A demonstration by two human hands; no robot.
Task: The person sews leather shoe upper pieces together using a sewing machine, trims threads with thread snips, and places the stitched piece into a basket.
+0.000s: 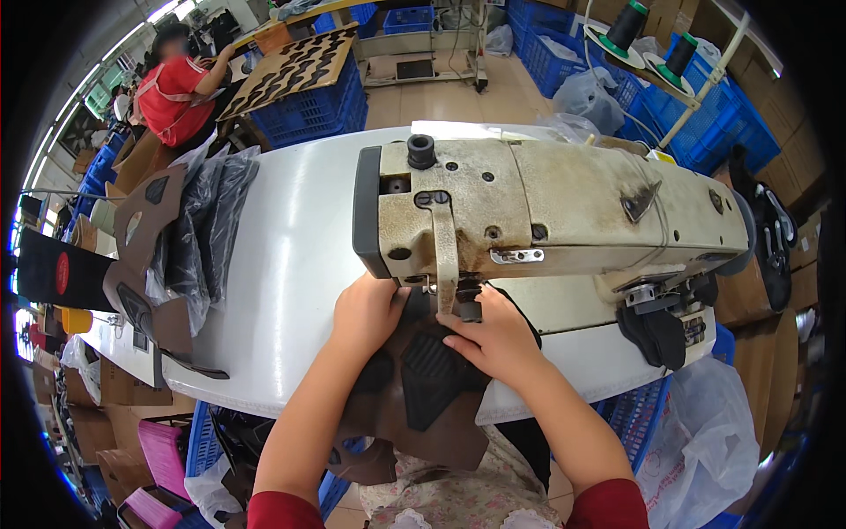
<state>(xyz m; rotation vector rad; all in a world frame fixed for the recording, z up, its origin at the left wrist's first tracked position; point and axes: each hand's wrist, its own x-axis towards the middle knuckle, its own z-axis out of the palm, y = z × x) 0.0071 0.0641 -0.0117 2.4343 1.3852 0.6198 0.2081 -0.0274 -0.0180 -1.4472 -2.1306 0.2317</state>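
Currently I press my left hand [366,313] and right hand [493,339] flat on the brown leather piece [423,397], which lies under the sewing machine [546,212] head on the white table [282,264]. Neither grips it, so as I judge it, uneven pressure could skew the piece, and my right fingertips [454,319] near the needle risk a prick.

We see the sewing machine head [546,207] overhanging both hands, blocking any way up or forward. Left of it the white table [291,264] lies open up to the pile of dark cut pieces [189,238]. Blue crates [308,110] crowd behind.
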